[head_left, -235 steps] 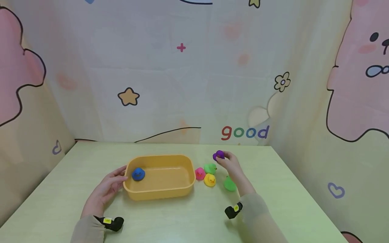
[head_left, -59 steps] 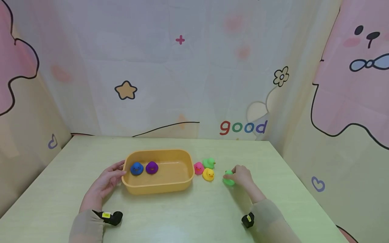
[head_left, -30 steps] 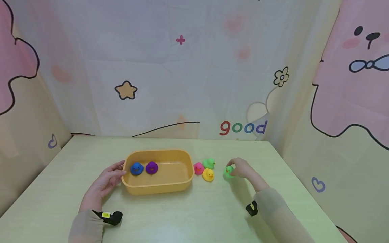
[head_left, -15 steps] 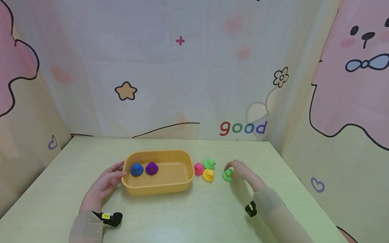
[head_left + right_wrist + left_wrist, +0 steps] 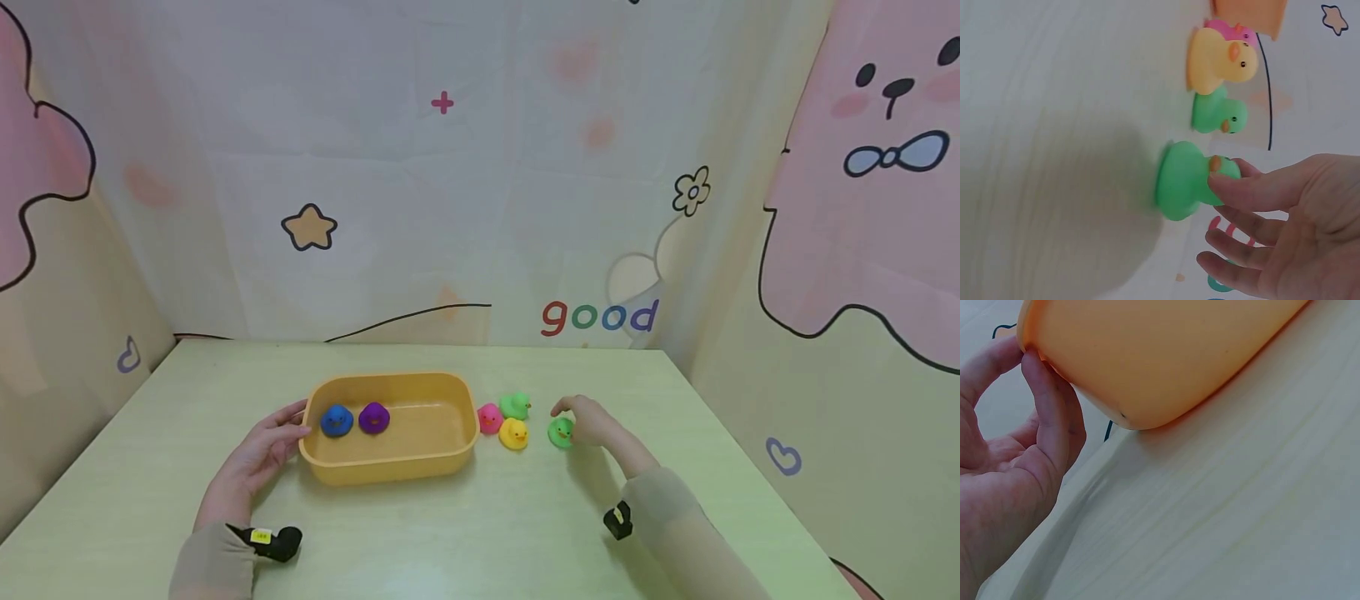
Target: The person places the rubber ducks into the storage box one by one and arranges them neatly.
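My left hand (image 5: 258,454) pinches the left end of a yellow-orange plastic basin (image 5: 390,471) by its rim. In the left wrist view, thumb and fingertips meet at the edge of the basin (image 5: 1141,369). Inside lie a blue rubber duck (image 5: 337,421) and a purple rubber duck (image 5: 374,418). My right hand (image 5: 596,421) is at a green rubber duck (image 5: 559,432) standing on the table. In the right wrist view, the thumb lies across the head of this green duck (image 5: 1180,184); the other fingers are spread loosely. From the head view, the index finger stands slightly above the duck.
Between basin and right hand, a pink duck (image 5: 491,419), a second green duck (image 5: 515,406) and a yellow duck (image 5: 513,433) stand close together. The pink one is right beside the basin's right end. A printed cloth (image 5: 375,183) hangs behind the table (image 5: 420,542).
Since the oldest frame, the purple duck has gone from my right hand into the basin. The near green duck has been turned to face forward, and the index finger has lifted from it. Left hand unmoved.
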`<state>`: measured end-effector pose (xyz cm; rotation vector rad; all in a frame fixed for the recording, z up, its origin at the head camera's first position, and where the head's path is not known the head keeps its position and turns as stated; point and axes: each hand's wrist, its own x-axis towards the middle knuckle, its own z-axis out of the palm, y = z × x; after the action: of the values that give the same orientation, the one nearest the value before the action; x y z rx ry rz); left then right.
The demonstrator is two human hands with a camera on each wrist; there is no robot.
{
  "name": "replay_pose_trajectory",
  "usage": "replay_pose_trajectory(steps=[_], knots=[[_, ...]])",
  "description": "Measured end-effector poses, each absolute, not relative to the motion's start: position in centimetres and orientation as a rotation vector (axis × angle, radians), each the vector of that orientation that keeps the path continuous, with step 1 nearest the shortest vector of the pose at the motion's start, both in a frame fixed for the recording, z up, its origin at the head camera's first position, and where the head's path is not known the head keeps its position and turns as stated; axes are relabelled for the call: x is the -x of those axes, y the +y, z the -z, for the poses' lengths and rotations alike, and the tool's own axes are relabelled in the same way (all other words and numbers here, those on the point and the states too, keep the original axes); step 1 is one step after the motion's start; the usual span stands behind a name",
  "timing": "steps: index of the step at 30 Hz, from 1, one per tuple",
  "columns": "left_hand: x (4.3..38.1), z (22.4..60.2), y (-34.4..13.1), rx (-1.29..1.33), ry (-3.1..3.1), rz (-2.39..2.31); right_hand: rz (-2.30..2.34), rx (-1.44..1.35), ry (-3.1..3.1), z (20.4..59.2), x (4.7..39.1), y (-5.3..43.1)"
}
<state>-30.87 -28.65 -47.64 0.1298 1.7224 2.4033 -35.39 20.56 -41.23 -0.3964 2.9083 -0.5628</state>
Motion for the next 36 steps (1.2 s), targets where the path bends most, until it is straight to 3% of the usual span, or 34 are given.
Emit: replay_pose_trajectory(steps=[10,22,36], knots=[[30.9,47.6,-28.7,-0.122,1.736,-2.397,0.968,0.179,2.901,39.8,34.3,20.5],[31.1,48.0,-28.9,-0.144,1.684,-2.424,1.12,-0.087,2.842,42.1,33.4,20.9],[31.2,48.2,-28.8,-0.148,1.685,-2.431,1.116,-0.075,2.813,43.6,33.6,21.0]])
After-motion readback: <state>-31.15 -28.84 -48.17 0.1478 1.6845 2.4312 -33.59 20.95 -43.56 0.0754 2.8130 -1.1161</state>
